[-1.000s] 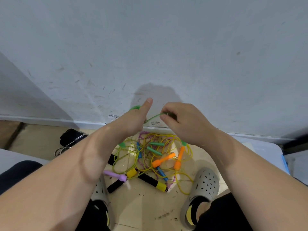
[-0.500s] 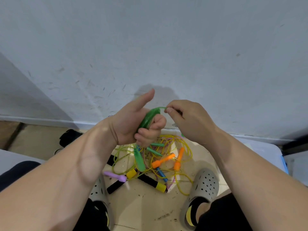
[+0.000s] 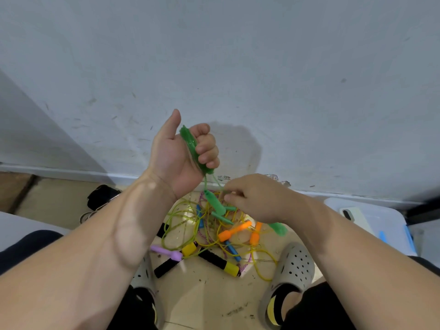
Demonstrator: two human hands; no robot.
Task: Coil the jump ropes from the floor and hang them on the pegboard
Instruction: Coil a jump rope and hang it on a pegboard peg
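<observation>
Translucent green plastic jump rope (image 3: pixel 190 145), part-coiled
Left hand (image 3: pixel 181 158) grips coil; right hand (image 3: pixel 258 198) pinches tail; slack may snag multicoloured floor tangle (image 3: pixel 234 231).

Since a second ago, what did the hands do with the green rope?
The left hand turned its palm toward the camera, rose, and now holds the green rope bunched in its fingers. The right hand dropped lower, pinching its cord. The rope pile stayed put.

Left hand (image 3: pixel 171 160) with green rope (image 3: pixel 190 145) higher
</observation>
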